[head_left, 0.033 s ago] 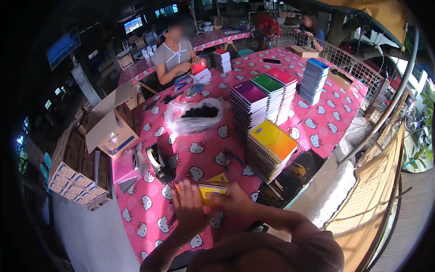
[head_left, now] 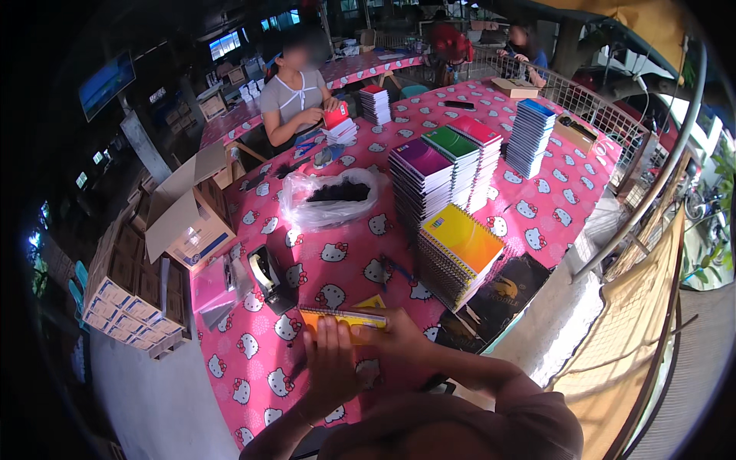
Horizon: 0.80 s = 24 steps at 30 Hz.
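At the near side of the table I have a small yellow-orange spiral notebook [head_left: 313, 316], its wire binding along the far edge. My left hand [head_left: 331, 356] lies against its cover with the fingers stretched out and side by side. My right hand [head_left: 399, 333] grips the notebook's right end, its fingers partly hidden. Another yellow piece [head_left: 372, 302] shows just behind the notebook; whether it is a separate notebook I cannot tell. To the right stands a stack of yellow spiral notebooks [head_left: 461, 239]. A black tape dispenser [head_left: 270, 277] sits beyond my left hand.
Purple [head_left: 423, 156], green [head_left: 452, 142] and blue [head_left: 535, 109] notebook stacks stand farther back. A clear plastic bag [head_left: 295, 201] with dark contents lies mid-table. Cartons [head_left: 126, 295] are stacked at left. Across the table a person [head_left: 295, 100] handles a red notebook [head_left: 336, 115].
My left hand has shifted slightly right and nearer to me over the notebook. More of the notebook's cover and wire binding now shows. My right hand stays at its end.
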### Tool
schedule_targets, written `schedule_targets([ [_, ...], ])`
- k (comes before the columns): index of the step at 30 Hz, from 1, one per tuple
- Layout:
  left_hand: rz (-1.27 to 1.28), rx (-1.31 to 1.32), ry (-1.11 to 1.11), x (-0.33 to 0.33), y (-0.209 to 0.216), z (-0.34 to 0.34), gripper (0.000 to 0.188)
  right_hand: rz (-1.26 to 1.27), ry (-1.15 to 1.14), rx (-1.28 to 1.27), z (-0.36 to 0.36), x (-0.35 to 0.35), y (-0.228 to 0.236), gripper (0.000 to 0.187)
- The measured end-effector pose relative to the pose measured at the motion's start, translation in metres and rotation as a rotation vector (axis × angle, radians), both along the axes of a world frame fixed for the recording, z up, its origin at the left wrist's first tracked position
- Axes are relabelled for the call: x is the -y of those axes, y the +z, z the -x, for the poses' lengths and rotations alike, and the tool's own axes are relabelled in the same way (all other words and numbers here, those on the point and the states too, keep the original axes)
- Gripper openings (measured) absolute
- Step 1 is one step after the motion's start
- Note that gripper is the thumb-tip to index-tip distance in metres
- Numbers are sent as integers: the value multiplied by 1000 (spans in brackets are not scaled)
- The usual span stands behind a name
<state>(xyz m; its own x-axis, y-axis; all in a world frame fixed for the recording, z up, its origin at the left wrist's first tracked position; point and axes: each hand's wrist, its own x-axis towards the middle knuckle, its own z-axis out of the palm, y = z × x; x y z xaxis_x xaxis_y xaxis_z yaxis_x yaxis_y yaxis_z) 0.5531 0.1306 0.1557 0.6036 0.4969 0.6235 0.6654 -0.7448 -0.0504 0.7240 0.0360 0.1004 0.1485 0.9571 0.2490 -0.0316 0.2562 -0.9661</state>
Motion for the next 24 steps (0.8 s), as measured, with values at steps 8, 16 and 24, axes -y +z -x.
schedule_targets([
  [8,102,-71,-328,41,-73,11,82,44,11,18,14,-4,4,34],
  [16,163,-19,-342,51,-84,6,85,-33,0,39,12,-7,-15,40],
  [24,107,-27,-352,52,-75,-3,89,-16,-23,195,11,-13,-14,49],
])
